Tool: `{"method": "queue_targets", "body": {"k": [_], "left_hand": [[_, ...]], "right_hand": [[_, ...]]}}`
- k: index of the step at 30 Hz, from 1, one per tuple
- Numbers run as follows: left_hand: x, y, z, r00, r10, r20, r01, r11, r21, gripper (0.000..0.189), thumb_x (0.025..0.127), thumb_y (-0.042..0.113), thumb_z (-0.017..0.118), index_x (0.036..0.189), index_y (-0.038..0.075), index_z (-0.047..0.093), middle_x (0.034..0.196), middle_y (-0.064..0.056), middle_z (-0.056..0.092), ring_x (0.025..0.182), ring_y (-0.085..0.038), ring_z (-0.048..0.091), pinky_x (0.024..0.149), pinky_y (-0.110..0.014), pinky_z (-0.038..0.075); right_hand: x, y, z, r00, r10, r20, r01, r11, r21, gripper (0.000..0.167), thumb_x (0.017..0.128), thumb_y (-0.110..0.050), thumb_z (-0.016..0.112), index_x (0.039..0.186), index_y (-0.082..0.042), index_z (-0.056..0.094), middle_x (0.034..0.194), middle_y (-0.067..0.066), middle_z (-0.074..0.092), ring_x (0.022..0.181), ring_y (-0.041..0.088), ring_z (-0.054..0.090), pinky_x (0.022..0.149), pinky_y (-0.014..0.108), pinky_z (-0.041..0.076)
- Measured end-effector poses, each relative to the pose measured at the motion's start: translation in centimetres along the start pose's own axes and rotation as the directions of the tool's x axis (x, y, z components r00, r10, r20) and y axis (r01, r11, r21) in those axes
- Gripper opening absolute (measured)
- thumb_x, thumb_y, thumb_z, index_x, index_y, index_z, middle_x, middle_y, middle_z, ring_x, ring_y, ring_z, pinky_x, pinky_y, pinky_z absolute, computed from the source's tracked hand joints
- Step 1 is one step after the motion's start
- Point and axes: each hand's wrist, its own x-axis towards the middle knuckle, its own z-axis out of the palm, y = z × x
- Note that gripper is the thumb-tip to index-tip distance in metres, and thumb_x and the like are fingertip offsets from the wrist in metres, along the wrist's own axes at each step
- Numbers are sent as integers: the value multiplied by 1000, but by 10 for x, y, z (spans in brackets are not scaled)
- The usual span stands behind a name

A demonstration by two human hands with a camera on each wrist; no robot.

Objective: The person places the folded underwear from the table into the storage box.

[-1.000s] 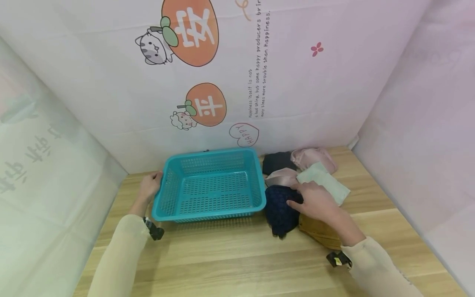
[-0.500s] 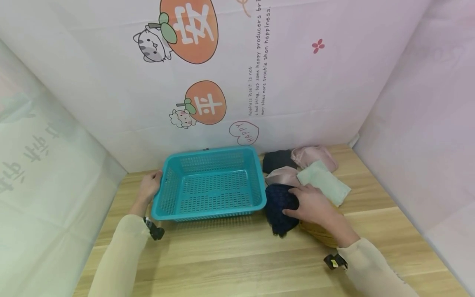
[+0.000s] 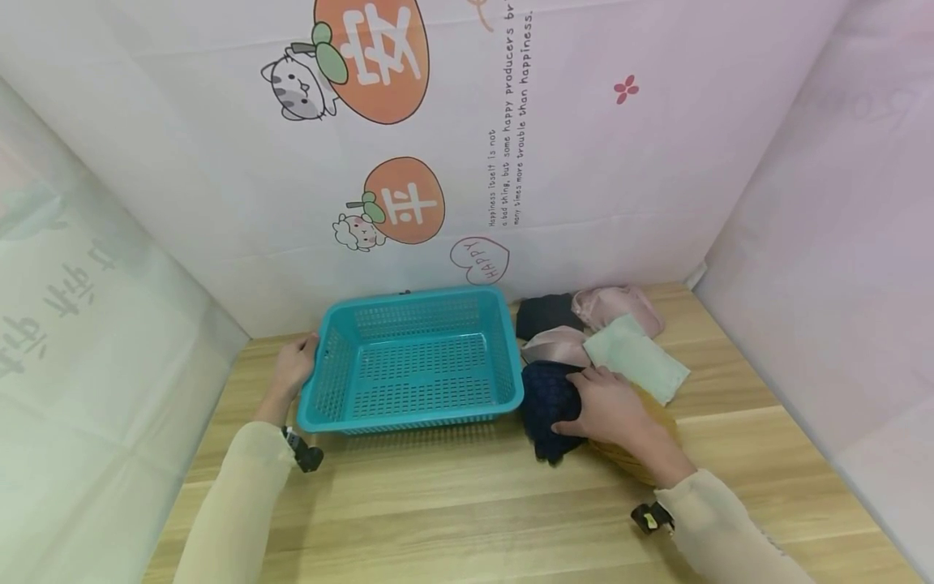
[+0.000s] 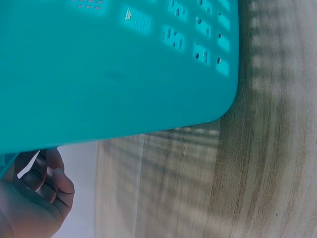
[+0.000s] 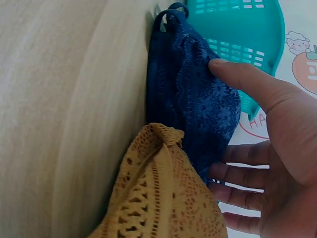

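In the head view a teal plastic basket (image 3: pixel 423 369) sits on the table, and my left hand (image 3: pixel 294 365) grips its left rim. The left wrist view shows curled fingers (image 4: pixel 52 183) at that rim, partly hidden by the basket wall. Right of the basket lies a navy lace bra (image 3: pixel 549 405). My right hand (image 3: pixel 613 410) spans its right side with thumb and fingers spread. In the right wrist view the thumb (image 5: pixel 237 74) touches the navy lace and the fingertips meet its far edge. A mustard lace bra (image 5: pixel 163 193) lies under the right hand.
Behind the navy bra lie a dark grey folded cloth (image 3: pixel 547 318), two pale pink satin pieces, one in front (image 3: pixel 556 347) and one farther back, and a mint folded cloth (image 3: pixel 635 357). Printed fabric walls (image 3: pixel 569 162) enclose the wooden table (image 3: pixel 438 511) at back and sides.
My right hand has shifted slightly left over the navy bra, uncovering more of the mustard bra on its right. The left hand and basket have stayed in place.
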Motion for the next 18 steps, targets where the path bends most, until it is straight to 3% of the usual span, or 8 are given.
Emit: {"method": "queue_targets", "body": {"k": [9,18], "left_hand": [[2,-2,2,1000,7,-19,-7,1000,13,61,109,46,24,142,2,52,124,-24,58,107,-34,55,83,-41,46],[0,-2,1,1000,12,-12,-12,1000,-5,63,109,48,23,146,3,48,130,-26,57,110,-36,54,86,-45,47]], "right_hand": [[0,-5,10,999,11,-41,-14,997,-71,102,59,-73,81,126,1,63,120,20,65,118,40,56,92,57,47],[3,-7,21,997,-5,-74,-1,997,-83,86,58,-67,84,113,-3,69,108,15,69,106,34,60,84,53,47]]}}
